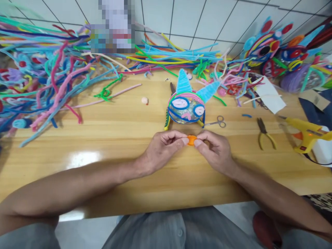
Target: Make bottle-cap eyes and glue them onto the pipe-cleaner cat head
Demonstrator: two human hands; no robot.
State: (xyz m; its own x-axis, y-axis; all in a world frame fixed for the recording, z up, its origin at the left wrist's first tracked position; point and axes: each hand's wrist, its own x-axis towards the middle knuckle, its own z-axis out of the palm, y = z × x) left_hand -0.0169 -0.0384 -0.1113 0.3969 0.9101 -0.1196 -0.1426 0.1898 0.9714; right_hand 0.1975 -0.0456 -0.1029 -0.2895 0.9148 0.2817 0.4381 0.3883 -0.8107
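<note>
Between my two hands is a small flat orange disc [192, 140], which looks coiled from pipe cleaner. My left hand [166, 148] pinches its left edge between thumb and fingers, and my right hand [214, 149] pinches the right edge. Just beyond them sits a pipe-cleaner animal head [187, 108] with blue pointed ears, blue-ringed pink eyes and a clear, shiny middle. Small silver scissors [218, 122] lie to its right. A green-and-yellow tool handle [167, 120] sticks out at its left side, the rest of that tool partly hidden behind the head.
Loose pipe cleaners [59, 79] are heaped at the left and along the back wall. On the right lie yellow-handled pliers [266, 135] and a yellow glue gun [306, 133] with a cord. Finished colourful heads [267, 48] stand at the back right, near a white paper [271, 95].
</note>
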